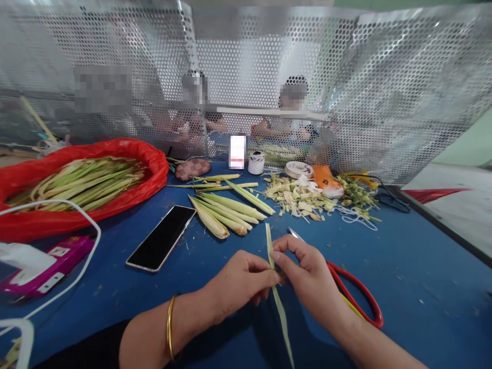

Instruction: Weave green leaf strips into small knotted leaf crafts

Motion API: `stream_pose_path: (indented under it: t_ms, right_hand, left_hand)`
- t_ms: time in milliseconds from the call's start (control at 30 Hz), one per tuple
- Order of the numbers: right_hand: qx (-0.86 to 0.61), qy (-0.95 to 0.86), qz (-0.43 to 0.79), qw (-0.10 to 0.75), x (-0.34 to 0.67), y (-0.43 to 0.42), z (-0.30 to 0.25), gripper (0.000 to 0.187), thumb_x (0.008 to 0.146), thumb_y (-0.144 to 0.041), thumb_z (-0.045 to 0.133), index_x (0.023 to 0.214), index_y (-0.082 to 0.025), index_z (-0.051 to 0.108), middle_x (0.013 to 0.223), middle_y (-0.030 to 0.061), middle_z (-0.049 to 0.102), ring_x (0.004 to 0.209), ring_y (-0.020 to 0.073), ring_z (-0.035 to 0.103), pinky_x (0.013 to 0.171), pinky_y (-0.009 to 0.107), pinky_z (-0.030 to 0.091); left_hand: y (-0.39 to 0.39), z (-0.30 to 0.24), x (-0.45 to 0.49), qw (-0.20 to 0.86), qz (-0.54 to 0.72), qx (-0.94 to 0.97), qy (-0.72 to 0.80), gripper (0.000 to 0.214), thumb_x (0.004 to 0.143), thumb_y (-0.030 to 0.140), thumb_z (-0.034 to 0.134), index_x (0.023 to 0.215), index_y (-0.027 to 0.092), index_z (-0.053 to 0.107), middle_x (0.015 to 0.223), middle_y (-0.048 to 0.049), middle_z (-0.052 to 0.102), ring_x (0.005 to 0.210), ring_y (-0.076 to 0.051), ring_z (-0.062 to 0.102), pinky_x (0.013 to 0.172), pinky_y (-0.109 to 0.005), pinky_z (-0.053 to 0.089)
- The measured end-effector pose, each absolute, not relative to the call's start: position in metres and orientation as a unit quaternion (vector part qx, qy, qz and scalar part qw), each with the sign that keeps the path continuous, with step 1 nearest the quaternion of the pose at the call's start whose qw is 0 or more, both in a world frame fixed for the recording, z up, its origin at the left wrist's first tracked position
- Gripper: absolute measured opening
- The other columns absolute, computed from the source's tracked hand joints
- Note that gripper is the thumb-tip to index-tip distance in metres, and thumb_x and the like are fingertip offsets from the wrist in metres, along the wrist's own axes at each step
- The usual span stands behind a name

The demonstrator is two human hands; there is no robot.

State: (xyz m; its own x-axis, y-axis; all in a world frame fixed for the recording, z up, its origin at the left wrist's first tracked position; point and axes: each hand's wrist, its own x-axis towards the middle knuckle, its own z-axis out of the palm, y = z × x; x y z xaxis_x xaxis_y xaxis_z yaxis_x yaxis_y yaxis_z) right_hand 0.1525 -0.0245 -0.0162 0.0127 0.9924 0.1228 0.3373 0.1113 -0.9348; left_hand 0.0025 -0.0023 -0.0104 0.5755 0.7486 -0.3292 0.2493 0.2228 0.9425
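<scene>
Between my hands is a long, thin plant stalk (281, 315), pale green and yellowish at its upper end, with a leaf-like strip hanging down toward me. My left hand (240, 282) pinches it near its middle, between thumb and fingers. Just above, my right hand (303, 266) has thumb and index finger closed on the same stalk. Both hands' lower fingers are partly hidden. Red-handled scissors (359, 292) lie on the table beside and partly under my right hand, their tip showing above it. Beyond my hands lies a fan of several trimmed stalks (230, 210).
A red plastic bag (154, 154) at left holds many long stalks. A phone (161, 238) and a purple power strip (54, 266) with white cables lie nearer. Peelings (300, 197), a tape roll (299, 169) and string (355, 218) lie back right. A perforated metal screen (238, 61) stands behind; people sit beyond.
</scene>
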Motion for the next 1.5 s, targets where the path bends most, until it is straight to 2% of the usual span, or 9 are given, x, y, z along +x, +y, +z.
stream_pose_path:
  t_ms: [133, 233, 300, 400, 533, 700, 900, 1200, 1500]
  right_hand:
    - [-0.555, -0.653, 0.237, 0.456, 0.160, -0.020, -0.019, 0.016, 0.088, -0.029, 0.053, 0.078, -0.020, 0.061, 0.083, 0.0035, 0.064, 0.082, 0.0189, 0.057, 0.075, 0.030, 0.042]
    - [-0.573, -0.646, 0.138, 0.485, 0.167, -0.017, -0.014, 0.022, 0.089, -0.035, 0.054, 0.076, -0.020, 0.063, 0.082, 0.0037, 0.064, 0.082, 0.0199, 0.057, 0.077, 0.031, 0.040]
    - [-0.593, -0.636, 0.168, 0.464, 0.170, -0.016, -0.010, 0.031, 0.089, -0.042, 0.053, 0.070, -0.020, 0.064, 0.075, 0.0032, 0.064, 0.075, 0.0196, 0.057, 0.073, 0.031, 0.040]
    - [-0.589, -0.612, 0.334, 0.408, 0.168, -0.015, -0.009, 0.038, 0.085, -0.051, 0.055, 0.071, -0.018, 0.069, 0.073, 0.0040, 0.066, 0.074, 0.0208, 0.059, 0.070, 0.031, 0.041]
    - [-0.545, -0.504, 0.500, 0.446, 0.160, -0.016, -0.011, 0.031, 0.076, -0.047, 0.067, 0.073, -0.016, 0.070, 0.071, 0.0032, 0.066, 0.075, 0.0196, 0.058, 0.072, 0.029, 0.043]
    - [-0.551, -0.483, 0.481, 0.481, 0.155, -0.020, -0.015, 0.025, 0.073, -0.040, 0.070, 0.067, -0.016, 0.069, 0.064, 0.0014, 0.061, 0.064, 0.0152, 0.051, 0.063, 0.028, 0.040]
    - [-0.546, -0.489, 0.473, 0.489, 0.149, -0.021, -0.017, 0.023, 0.073, -0.037, 0.067, 0.062, -0.017, 0.063, 0.062, 0.0009, 0.060, 0.063, 0.0148, 0.050, 0.062, 0.027, 0.041]
    - [-0.550, -0.459, 0.478, 0.508, 0.147, -0.023, -0.021, 0.021, 0.074, -0.036, 0.064, 0.063, -0.018, 0.060, 0.060, -0.0003, 0.057, 0.059, 0.0144, 0.050, 0.057, 0.026, 0.040]
    - [-0.570, -0.500, 0.419, 0.500, 0.151, -0.020, -0.025, 0.020, 0.079, -0.035, 0.061, 0.069, -0.018, 0.064, 0.067, 0.0010, 0.061, 0.065, 0.0157, 0.053, 0.062, 0.027, 0.041]
  left_hand:
    - [0.001, -0.013, 0.002, 0.685, 0.217, 0.553, 0.421, 0.036, 0.076, 0.045, 0.061, 0.056, 0.015, 0.059, 0.047, 0.0023, 0.052, 0.040, -0.007, 0.042, 0.044, -0.019, 0.035]
    - [0.005, -0.011, 0.001, 0.695, 0.277, 0.506, 0.430, 0.037, 0.077, 0.049, 0.062, 0.074, 0.013, 0.068, 0.050, 0.0021, 0.056, 0.040, -0.006, 0.044, 0.044, -0.017, 0.033]
    - [0.006, -0.009, 0.000, 0.704, 0.301, 0.480, 0.428, 0.038, 0.079, 0.050, 0.060, 0.081, 0.013, 0.069, 0.054, 0.0005, 0.061, 0.040, -0.006, 0.047, 0.044, -0.016, 0.033]
    - [0.007, -0.008, 0.000, 0.709, 0.301, 0.475, 0.426, 0.040, 0.081, 0.051, 0.059, 0.073, 0.013, 0.066, 0.056, -0.0024, 0.065, 0.039, -0.006, 0.048, 0.043, -0.017, 0.033]
    - [0.004, -0.009, 0.000, 0.729, 0.253, 0.480, 0.416, 0.035, 0.079, 0.048, 0.062, 0.076, 0.013, 0.063, 0.058, -0.0039, 0.068, 0.038, -0.006, 0.049, 0.042, -0.017, 0.035]
    - [0.001, -0.008, 0.000, 0.775, 0.201, 0.448, 0.398, 0.038, 0.076, 0.048, 0.065, 0.092, 0.014, 0.066, 0.073, -0.0068, 0.073, 0.042, -0.009, 0.057, 0.047, -0.019, 0.043]
    - [0.002, -0.007, 0.002, 0.744, 0.191, 0.459, 0.446, 0.029, 0.072, 0.039, 0.069, 0.072, 0.010, 0.068, 0.054, -0.0044, 0.066, 0.034, -0.007, 0.049, 0.040, -0.018, 0.037]
    - [0.002, -0.008, 0.000, 0.751, 0.190, 0.477, 0.416, 0.033, 0.069, 0.041, 0.070, 0.081, 0.010, 0.072, 0.060, -0.0071, 0.070, 0.041, -0.011, 0.058, 0.049, -0.023, 0.047]
    - [0.002, -0.010, 0.000, 0.747, 0.196, 0.475, 0.422, 0.033, 0.071, 0.042, 0.070, 0.080, 0.010, 0.070, 0.060, -0.0060, 0.069, 0.040, -0.011, 0.057, 0.047, -0.022, 0.044]
